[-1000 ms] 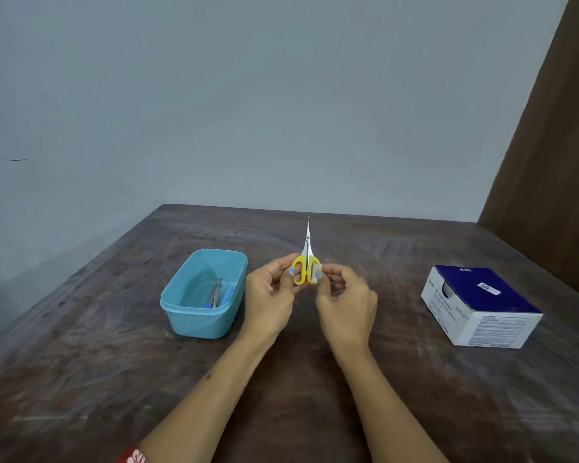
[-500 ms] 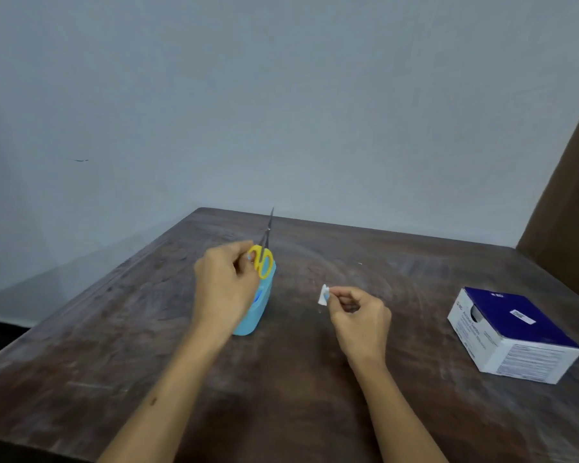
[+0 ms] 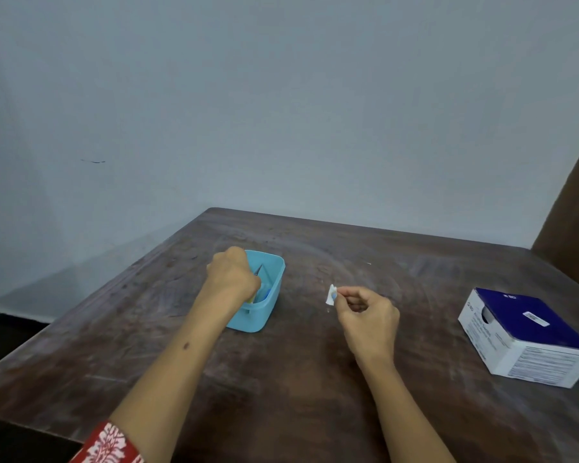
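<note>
A light blue plastic tub (image 3: 270,297) stands on the dark wooden table (image 3: 298,379), left of centre. My left hand (image 3: 232,277) reaches into the tub from its near left side, fingers curled downward around the small yellow-handled scissors (image 3: 257,271), whose metal blades show just past my knuckles. The handles are mostly hidden by the hand. My right hand (image 3: 368,315) hovers above the table to the right of the tub and pinches a small white packet (image 3: 331,294) between thumb and forefinger.
A blue and white cardboard box (image 3: 528,339) lies near the table's right edge. A pale wall runs behind the table, and a brown panel (image 3: 572,195) rises at the far right. The table's left edge drops to a dark floor.
My left hand has carried the scissors away from my right hand and lowered them into the tub. My right hand kept the white packet and stayed roughly in place.
</note>
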Demonstrator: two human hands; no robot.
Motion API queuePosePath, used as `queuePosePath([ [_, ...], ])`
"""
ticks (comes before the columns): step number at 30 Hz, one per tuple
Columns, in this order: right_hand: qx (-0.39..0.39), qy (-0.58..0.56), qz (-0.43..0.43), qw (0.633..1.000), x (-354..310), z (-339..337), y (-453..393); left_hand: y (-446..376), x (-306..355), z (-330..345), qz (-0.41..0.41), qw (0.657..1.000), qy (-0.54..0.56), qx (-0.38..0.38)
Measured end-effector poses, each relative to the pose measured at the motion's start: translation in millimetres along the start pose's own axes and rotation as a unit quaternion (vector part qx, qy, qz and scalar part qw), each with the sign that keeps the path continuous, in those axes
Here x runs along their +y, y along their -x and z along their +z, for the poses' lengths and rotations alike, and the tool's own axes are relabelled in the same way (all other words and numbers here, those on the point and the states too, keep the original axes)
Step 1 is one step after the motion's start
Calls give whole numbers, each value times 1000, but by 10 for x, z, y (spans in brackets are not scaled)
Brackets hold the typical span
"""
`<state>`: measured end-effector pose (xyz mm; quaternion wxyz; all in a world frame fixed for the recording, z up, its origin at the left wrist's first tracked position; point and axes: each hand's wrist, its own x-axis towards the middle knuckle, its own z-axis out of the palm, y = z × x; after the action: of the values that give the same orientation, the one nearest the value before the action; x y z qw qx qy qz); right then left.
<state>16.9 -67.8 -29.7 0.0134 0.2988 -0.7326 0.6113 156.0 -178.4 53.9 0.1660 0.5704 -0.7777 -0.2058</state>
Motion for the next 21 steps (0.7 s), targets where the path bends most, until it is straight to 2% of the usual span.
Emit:
queuePosePath([
  [10, 4, 1, -2, 1000, 17, 3, -2, -29, 38, 40, -1, 998, -58, -24],
  [15, 38, -3, -7, 999, 14, -22, 12, 23, 61, 48, 5, 996, -89, -25],
  [18, 60, -23, 9, 998, 8, -55, 36, 149, 113, 43, 53, 993, -103, 35],
  [21, 82, -68, 41, 993, 7, -94, 100, 337, 195, 71, 134, 981, -45, 131],
])
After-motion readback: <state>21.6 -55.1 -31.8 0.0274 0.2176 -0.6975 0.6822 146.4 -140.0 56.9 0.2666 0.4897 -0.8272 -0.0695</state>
